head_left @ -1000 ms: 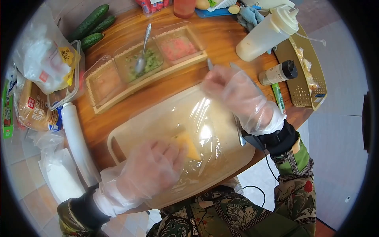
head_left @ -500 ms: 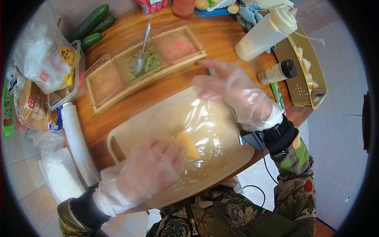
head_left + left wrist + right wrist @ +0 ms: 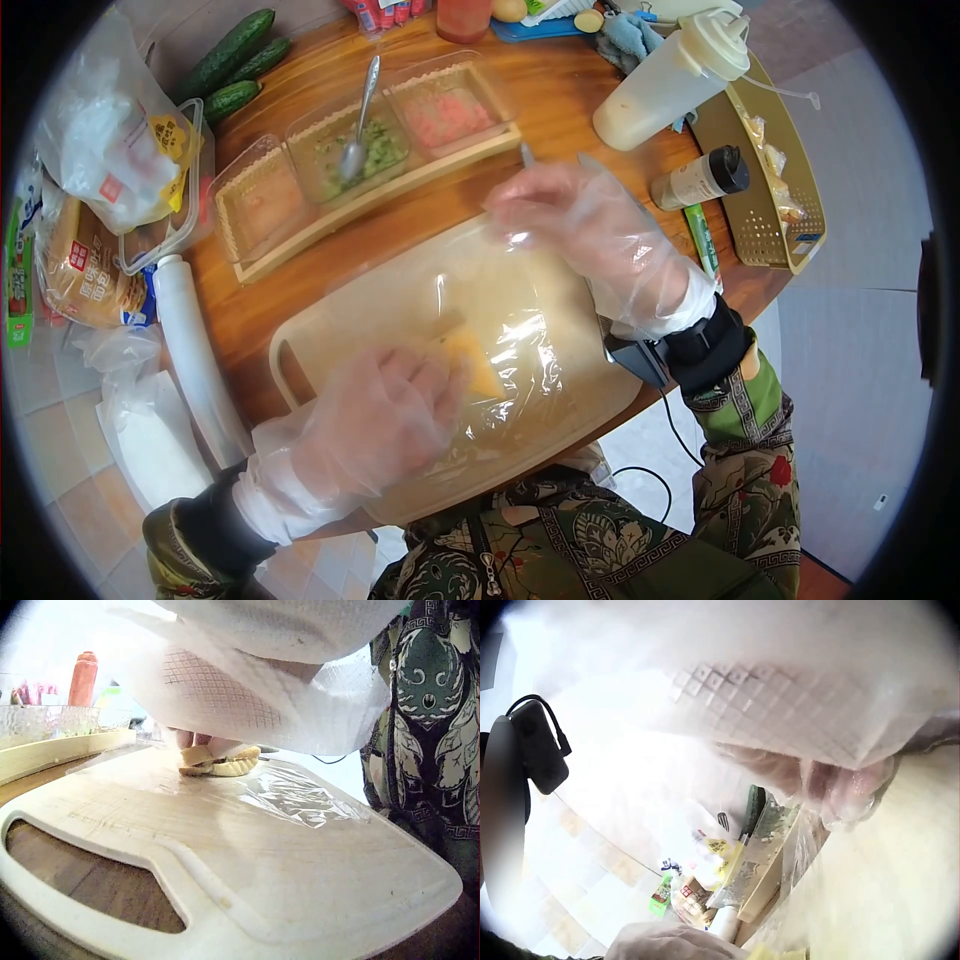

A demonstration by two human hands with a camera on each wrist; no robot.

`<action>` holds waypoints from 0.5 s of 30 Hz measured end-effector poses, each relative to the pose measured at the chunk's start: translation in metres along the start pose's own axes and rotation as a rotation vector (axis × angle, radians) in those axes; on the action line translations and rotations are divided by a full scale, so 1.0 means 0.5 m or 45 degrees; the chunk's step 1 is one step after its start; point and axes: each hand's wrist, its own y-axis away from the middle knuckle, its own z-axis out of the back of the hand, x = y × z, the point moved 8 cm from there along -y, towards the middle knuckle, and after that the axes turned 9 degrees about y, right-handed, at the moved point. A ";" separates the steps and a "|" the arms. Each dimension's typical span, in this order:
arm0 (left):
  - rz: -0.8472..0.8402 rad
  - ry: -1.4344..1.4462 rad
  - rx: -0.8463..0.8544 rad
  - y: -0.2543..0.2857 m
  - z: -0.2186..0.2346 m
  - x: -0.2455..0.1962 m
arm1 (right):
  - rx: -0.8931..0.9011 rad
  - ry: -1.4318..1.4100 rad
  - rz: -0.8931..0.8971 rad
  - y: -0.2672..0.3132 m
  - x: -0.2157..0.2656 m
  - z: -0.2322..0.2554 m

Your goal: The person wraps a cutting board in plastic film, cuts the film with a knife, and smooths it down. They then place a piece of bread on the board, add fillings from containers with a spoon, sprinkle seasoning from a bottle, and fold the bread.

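Note:
My left hand [image 3: 385, 415], in a clear plastic glove, holds a small yellow sandwich [image 3: 478, 368] down on the cream cutting board [image 3: 330, 330]. In the left wrist view, its fingertips press at the layered bread [image 3: 221, 763], with filling between the slices. Under and around the sandwich lies shiny cling film [image 3: 525, 325]. My right hand [image 3: 590, 225], gloved too, is over the board's far right edge, fingers bent together. The right wrist view shows those fingers pinching film [image 3: 802, 844] that hangs down from them. A knife partly hidden by this hand lies beneath it.
A wooden tray [image 3: 380, 190] behind the board carries tubs of diced food, one with a spoon [image 3: 362, 120]. A squeeze bottle [image 3: 670, 85], a seasoning jar [image 3: 700, 178] and a basket [image 3: 760, 220] stand right. A film roll [image 3: 195, 350] and bagged bread [image 3: 95, 265] lie left.
The right hand's fingers were spread half a second ago and are now drawn together on the film. Creases in the film have shifted. My left hand stays on the sandwich.

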 end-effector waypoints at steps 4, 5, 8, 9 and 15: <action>0.004 -0.001 -0.016 0.000 0.000 0.000 | 0.070 -0.195 -0.018 0.013 0.009 -0.015; 0.003 0.000 -0.015 0.000 -0.002 0.000 | 0.110 -0.291 -0.074 0.016 0.008 -0.023; 0.020 0.049 -0.031 0.003 -0.007 0.006 | 0.094 -0.424 -0.059 0.017 0.004 -0.036; 0.018 0.063 -0.029 0.004 -0.009 0.007 | 0.091 -0.426 -0.061 0.018 0.004 -0.036; -0.003 0.072 -0.038 0.000 -0.009 0.006 | 0.104 -0.458 -0.050 0.029 0.017 -0.039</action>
